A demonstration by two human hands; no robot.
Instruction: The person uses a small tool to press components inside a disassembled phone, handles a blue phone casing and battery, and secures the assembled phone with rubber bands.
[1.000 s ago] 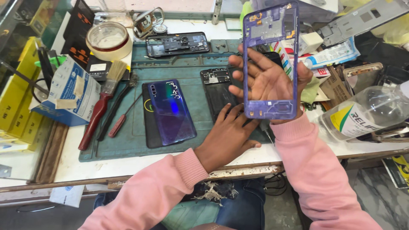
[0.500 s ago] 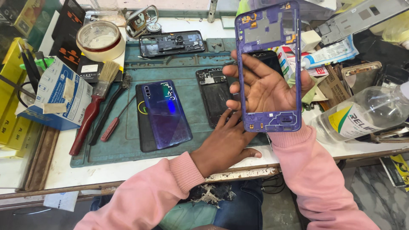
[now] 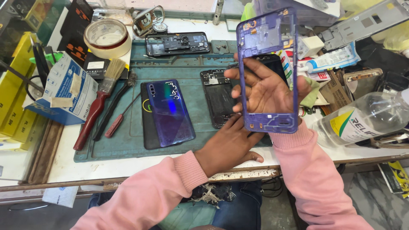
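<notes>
Fingers (image 3: pixel 238 73) around purple phone frame (image 3: pixel 267 30)

Two hands (image 3: pixel 264 91) (image 3: pixel 228 147), one purple frame (image 3: pixel 268 38), one brush (image 3: pixel 100 100), one tape roll (image 3: pixel 107 38), one bottle (image 3: pixel 366 117).

Bright, even overhead light; shadows are soft and short. Glare streaks the blue phone back (image 3: pixel 170 111) and the clear plastic bottle (image 3: pixel 366 117) at three o'clock. Centre is sharp; edges bow slightly, and the twelve o'clock corners look washed-out.
</notes>
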